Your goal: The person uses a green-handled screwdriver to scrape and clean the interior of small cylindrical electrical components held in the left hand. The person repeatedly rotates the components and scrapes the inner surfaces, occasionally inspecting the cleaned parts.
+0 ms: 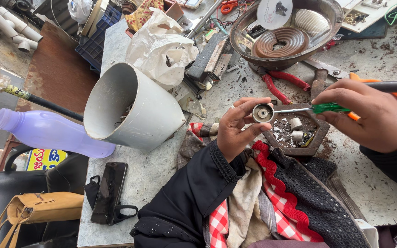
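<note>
Your left hand (237,131) pinches a small round metal cap (263,113), open face up. Your right hand (368,115) grips a green-handled screwdriver (315,109), lying left-right, tip in the cap. Below, a hexagonal tray (315,140) holds small cylinders and debris.

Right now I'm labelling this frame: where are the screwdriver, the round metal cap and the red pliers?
screwdriver (331,108), head view, green handle.
round metal cap (263,113), head view, open face.
red pliers (290,79), head view, upper red grip.
</note>
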